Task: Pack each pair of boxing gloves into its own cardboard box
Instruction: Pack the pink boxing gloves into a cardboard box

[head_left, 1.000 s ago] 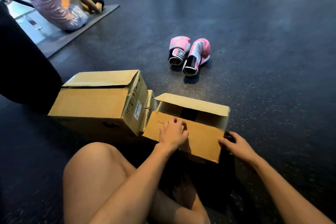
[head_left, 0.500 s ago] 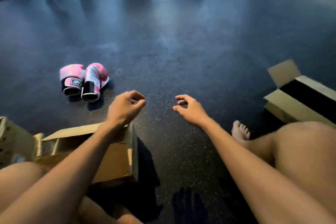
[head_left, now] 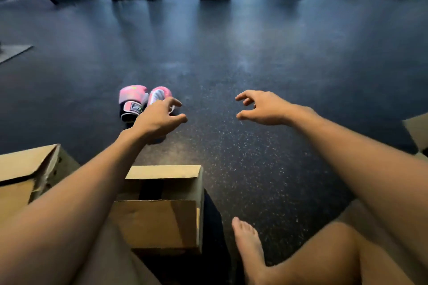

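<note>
Head view has your left hand (head_left: 159, 120) and right hand (head_left: 264, 109) reaching forward, fingers loosely curled on nothing, pink gloves (head_left: 133, 96) just beyond the left, floor (head_left: 208, 146) between them, open box (head_left: 162, 220) beneath your left forearm.

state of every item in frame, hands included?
Pair of pink boxing gloves: on the floor, unpacked, side by side.
Middle brown cardboard box: flaps open.
Left brown cardboard box: flaps folded down, gap showing.
Left hand: fingers loosely curled, empty, near gloves.
Right hand: fingers loosely curled, empty.
</note>
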